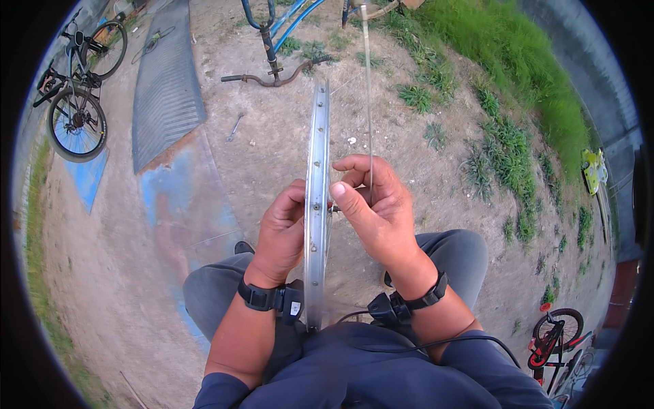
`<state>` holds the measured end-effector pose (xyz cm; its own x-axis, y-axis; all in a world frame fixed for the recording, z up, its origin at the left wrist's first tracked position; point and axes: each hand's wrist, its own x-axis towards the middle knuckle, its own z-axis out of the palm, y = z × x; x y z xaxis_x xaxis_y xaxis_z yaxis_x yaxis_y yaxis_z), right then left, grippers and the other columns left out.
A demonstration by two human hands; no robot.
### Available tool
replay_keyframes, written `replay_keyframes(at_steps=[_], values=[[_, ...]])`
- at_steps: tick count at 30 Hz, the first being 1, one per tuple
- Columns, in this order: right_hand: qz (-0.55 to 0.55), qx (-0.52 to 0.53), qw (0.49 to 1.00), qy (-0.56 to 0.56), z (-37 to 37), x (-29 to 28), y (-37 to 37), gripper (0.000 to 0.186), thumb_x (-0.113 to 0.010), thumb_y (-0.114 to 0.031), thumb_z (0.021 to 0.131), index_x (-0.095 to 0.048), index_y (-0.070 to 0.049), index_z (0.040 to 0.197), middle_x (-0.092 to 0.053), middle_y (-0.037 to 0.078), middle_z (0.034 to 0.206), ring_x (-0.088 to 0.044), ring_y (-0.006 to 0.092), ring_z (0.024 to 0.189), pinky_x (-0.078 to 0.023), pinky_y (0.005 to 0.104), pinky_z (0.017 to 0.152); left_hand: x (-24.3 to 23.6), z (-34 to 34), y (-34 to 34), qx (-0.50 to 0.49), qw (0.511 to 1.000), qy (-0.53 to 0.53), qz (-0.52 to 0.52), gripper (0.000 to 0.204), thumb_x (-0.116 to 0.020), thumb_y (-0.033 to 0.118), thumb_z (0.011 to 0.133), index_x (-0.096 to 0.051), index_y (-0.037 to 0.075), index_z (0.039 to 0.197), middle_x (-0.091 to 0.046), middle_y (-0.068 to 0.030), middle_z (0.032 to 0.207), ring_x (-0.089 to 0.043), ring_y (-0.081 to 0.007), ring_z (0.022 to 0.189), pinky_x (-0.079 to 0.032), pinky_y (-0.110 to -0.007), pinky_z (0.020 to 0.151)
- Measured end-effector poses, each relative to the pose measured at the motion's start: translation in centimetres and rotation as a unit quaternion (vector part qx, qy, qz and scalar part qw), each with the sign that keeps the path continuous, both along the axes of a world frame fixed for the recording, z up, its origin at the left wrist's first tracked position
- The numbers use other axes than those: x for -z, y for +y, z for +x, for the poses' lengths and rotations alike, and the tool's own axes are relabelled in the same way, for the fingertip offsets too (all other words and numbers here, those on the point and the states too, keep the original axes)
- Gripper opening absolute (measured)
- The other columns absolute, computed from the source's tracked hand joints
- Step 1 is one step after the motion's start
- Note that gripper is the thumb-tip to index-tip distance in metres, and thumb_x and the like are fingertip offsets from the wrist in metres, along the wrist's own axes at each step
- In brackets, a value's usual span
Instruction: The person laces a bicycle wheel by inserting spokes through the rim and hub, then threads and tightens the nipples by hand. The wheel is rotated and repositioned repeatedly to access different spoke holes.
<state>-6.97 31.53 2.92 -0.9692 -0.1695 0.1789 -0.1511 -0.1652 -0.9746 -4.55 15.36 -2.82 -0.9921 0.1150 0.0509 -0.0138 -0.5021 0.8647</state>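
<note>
Fingers of the right hand bend just right of a silver wheel rim, the thumb and index finger parted, their tips close to its side. A thin rod runs up past these fingers; whether they clamp it cannot be told. The rim stands upright, edge-on, between both hands. On its left, the left hand curls inward, its fingertips and grip hidden. An axle end shows below the right thumb. Farther out, black straps circle both wrists, and a rusty handlebar rests on bare dirt beyond a wrench.
</note>
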Motion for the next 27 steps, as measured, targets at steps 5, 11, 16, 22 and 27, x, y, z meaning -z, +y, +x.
replay_keyframes(at_steps=[5,11,16,22,27], values=[[0.084,-0.001,0.993,-0.085,0.2,-0.6,-0.8,0.05,-0.074,-0.013,0.094,-0.048,0.007,0.132,-0.061,0.001,0.082,-0.056,0.0037,0.069,-0.046,0.0221,0.06,0.5,-0.2,0.1,-0.001,1.0,-0.003,-0.016,0.013,-0.062,-0.002,0.101,-0.064,0.005,0.111,-0.059,-0.0023,0.111,-0.058,-0.0109,0.101,-0.049,-0.027,0.091],[0.074,-0.036,0.991,-0.106,-0.4,-0.6,-0.7,0.051,-0.073,-0.011,0.092,-0.049,0.01,0.132,-0.061,0.001,0.083,-0.057,0.0056,0.071,-0.046,0.0235,0.06,0.9,-0.3,0.4,0.01,0.999,0.031,-0.018,0.009,-0.064,0.004,0.102,-0.064,0.004,0.111,-0.059,-0.0025,0.111,-0.058,-0.0106,0.102,-0.049,-0.027,0.091],[0.091,-0.07,0.984,-0.137,-0.6,-1.4,-0.1,0.039,-0.069,-0.007,0.093,-0.054,0.008,0.126,-0.061,0.0,0.088,-0.057,0.0052,0.077,-0.046,0.0231,0.065,1.1,-0.5,0.6,0.019,0.999,0.037,-0.005,0.011,-0.065,0.002,0.1,-0.064,0.003,0.111,-0.059,-0.0032,0.111,-0.059,-0.0114,0.104,-0.049,-0.028,0.093],[0.089,-0.081,0.984,-0.133,-0.5,-1.8,0.3,0.029,-0.067,-0.005,0.095,-0.056,0.005,0.12,-0.062,0.0,0.093,-0.057,0.0047,0.083,-0.045,0.022,0.071,1.8,-0.5,1.1,0.014,0.997,0.071,-0.007,0.014,-0.064,-0.001,0.1,-0.064,0.006,0.112,-0.063,-0.0043,0.115,-0.062,-0.0138,0.108,-0.051,-0.028,0.096],[0.106,-0.077,0.984,-0.119,-0.7,-1.6,0.7,0.025,-0.066,-0.005,0.094,-0.057,0.005,0.115,-0.061,0.001,0.091,-0.057,0.0054,0.082,-0.045,0.0234,0.067,2.0,-0.7,1.2,0.021,0.994,0.098,-0.039,0.013,-0.063,0.0,0.101,-0.064,0.005,0.113,-0.062,-0.0038,0.115,-0.061,-0.0133,0.109,-0.049,-0.028,0.097]])
